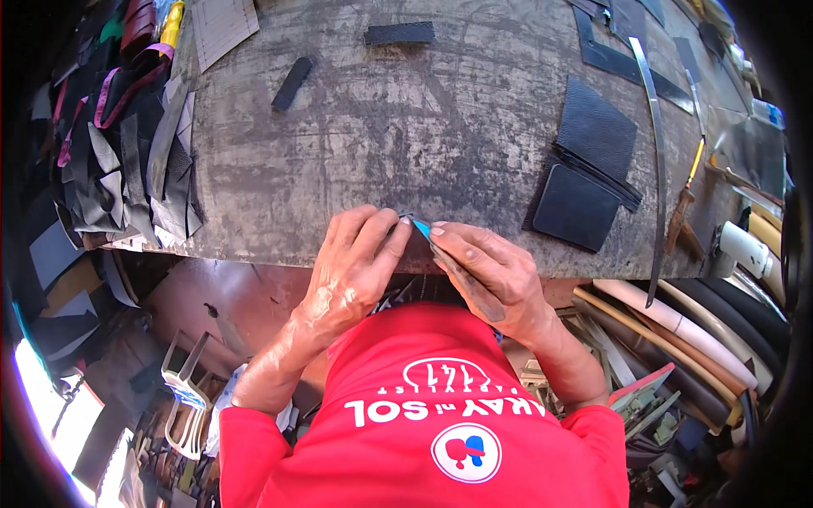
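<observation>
My left hand (354, 258) and my right hand (487, 271) meet at the near edge of a worn grey worktable (381, 127). Both press on a small dark leather piece with a light blue tip (421, 227) that shows between my fingertips. My right hand also grips a flat dark blade-like tool (466, 284) that runs along my palm toward that piece. Most of the piece is hidden under my fingers.
A stack of black leather panels (589, 165) lies right of my hands, beside a long curved metal strip (656, 161) and a wooden-handled tool (684, 199). Two black strips (292, 82) (400, 33) lie farther back. A heap of leather scraps (127, 161) fills the left; rolled material (677, 330) lies below right.
</observation>
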{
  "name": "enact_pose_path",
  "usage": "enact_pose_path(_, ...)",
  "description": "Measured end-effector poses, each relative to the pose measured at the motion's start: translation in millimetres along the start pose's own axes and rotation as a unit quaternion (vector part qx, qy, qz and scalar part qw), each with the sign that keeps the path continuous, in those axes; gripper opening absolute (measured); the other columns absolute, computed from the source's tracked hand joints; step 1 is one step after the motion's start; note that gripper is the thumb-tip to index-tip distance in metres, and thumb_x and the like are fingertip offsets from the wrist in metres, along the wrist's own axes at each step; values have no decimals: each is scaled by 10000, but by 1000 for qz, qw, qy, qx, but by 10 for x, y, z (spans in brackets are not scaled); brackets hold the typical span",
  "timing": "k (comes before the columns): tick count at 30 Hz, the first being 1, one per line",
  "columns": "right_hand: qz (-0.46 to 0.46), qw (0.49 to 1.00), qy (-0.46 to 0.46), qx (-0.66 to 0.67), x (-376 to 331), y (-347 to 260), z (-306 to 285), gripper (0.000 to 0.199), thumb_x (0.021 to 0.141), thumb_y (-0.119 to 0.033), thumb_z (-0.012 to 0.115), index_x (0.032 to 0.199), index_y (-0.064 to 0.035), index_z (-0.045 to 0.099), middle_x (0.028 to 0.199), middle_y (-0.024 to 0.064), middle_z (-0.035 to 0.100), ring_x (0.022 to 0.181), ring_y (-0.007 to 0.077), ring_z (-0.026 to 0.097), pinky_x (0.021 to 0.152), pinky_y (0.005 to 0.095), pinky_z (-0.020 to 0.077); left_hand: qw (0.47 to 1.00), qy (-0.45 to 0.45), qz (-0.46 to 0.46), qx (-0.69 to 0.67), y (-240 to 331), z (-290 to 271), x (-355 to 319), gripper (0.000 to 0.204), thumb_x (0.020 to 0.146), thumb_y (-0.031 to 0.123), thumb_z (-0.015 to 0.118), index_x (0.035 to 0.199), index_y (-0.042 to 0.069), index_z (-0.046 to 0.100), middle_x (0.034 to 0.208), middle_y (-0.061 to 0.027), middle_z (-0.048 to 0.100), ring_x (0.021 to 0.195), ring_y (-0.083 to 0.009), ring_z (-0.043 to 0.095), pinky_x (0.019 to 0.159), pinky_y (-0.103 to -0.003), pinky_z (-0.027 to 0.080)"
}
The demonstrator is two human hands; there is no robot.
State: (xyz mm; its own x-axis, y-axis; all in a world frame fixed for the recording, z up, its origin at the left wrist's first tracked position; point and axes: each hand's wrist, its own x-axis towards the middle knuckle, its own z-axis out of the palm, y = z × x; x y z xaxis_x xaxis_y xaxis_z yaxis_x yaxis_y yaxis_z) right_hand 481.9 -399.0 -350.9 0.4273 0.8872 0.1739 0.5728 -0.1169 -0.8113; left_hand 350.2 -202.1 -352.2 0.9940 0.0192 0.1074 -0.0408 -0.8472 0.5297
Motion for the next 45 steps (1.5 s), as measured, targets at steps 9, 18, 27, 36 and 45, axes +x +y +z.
enact_pose_path(9,15,999,-31,25,25,2,-60,466,849,-34,717,1297,49,618,1230,230,668,1103,401,685,930,452,578,1000,-22,9,4,-5,-12,12,492,784,69,655,1251,-86,639,1235,-175,594,1148,-344,574,962,-474,500)
enact_pose_path(18,48,998,-39,22,171,-124,-152,444,853,39,734,1287,67,646,1163,215,713,1017,367,728,848,421,598,999,-41,0,1,12,-64,37,510,786,58,663,1274,-86,624,1253,-192,572,1162,-370,562,963,-488,501)
enact_pose_path(27,75,992,-82,53,176,-96,-197,512,823,-42,724,1315,57,624,1193,231,688,1042,395,705,882,458,576,996,-87,-8,-14,25,-162,71,507,805,48,659,1287,-101,611,1281,-209,556,1179,-375,554,979,-486,499)
enact_pose_path(36,61,993,-62,81,309,25,-130,476,790,-6,749,1254,62,663,1128,208,712,969,366,717,821,422,583,993,-112,-11,-34,-8,-153,61,502,806,58,662,1281,-98,622,1284,-204,560,1186,-365,555,967,-474,507)
enact_pose_path(45,79,994,72,31,75,-73,-10,365,833,49,796,1184,46,695,1063,165,744,908,308,749,766,384,612,996,-82,-45,-7,132,-99,39,540,802,20,659,1326,-94,603,1243,-210,550,1156,-374,563,950,-478,503)
